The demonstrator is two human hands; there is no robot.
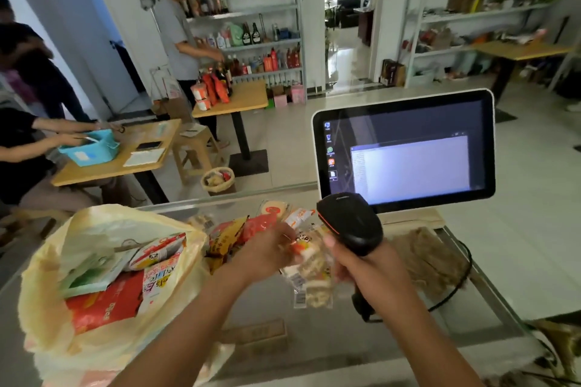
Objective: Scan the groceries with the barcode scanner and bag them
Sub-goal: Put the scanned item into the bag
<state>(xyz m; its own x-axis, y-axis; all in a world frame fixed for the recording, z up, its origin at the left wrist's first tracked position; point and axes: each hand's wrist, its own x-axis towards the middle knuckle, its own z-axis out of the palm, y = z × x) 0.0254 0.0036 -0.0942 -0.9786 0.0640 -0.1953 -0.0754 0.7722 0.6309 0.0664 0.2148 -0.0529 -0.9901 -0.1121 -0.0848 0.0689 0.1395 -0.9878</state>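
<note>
Left hand: pinches the top of the clear snack packet, which hangs above the glass counter.
Right hand: fingers wrapped round the handle of the black barcode scanner, just beside the packet.
Packet labels: white barcode stickers at its lower left edge; the print is too blurred to read.
Plastic bag: yellowish, open, at the left; it holds a red packet, a panda-face packet and one with unreadable pink lettering.
Pile of groceries: red and yellow packets beyond the hands.
Monitor: desktop icons, pale window, text too small.

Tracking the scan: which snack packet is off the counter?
The clear packet of pale snacks, pinched by the left hand; the red packet and yellow packet lie on the counter.
</note>
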